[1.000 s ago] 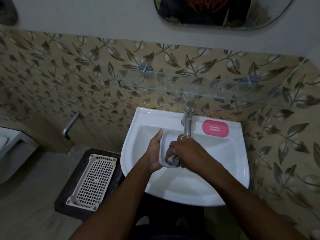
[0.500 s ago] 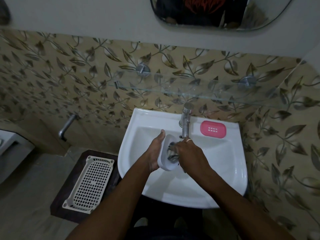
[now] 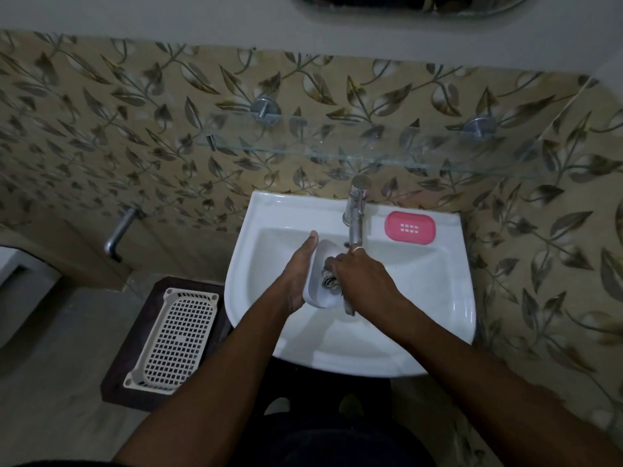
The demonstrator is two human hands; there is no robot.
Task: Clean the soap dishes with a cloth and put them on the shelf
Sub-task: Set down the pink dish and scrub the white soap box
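Well, the job looks barely half begun. Over the sink [image 3: 448, 298] the left hand [image 3: 298, 274] grips a white soap dish [image 3: 320, 291] tilted on edge, while the right hand [image 3: 362, 281] is closed on a grey cloth [image 3: 328, 281], pressing it into the hollow. At two o'clock, a pink soap dish [image 3: 409, 227] waits on the rim. Nothing sits on the glass shelf [image 3: 371, 153] at twelve.

Dim bathroom: leaf-patterned tiled wall [image 3: 135, 106], white sink [image 3: 438, 298], grey floor [image 3: 50, 382]
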